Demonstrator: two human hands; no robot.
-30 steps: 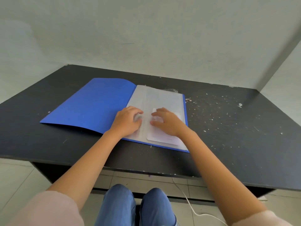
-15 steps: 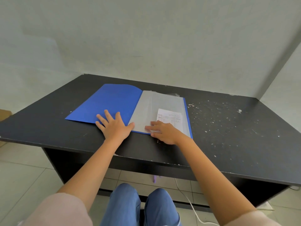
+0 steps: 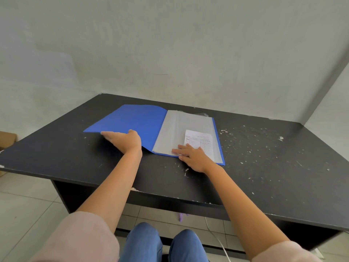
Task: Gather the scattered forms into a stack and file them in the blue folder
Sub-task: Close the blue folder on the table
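while the left hand [image 3: 124, 141] grips the blue folder [image 3: 136, 125] cover's near edge, fingers hidden beneath, the right hand [image 3: 192, 156] presses flat, at 3 o'clock, covering the forms' [image 3: 201, 141] corner.

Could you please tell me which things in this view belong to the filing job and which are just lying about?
Job: blue folder, lying open; printed forms inside it; left hand at the cover's edge; right hand on the sleeve.

Lying about: cardboard box, white cable.

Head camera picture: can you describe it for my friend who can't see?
A blue folder lies open on a black table. The left hand grips its cover's near edge; the right hand lies flat on the sleeve holding a form.
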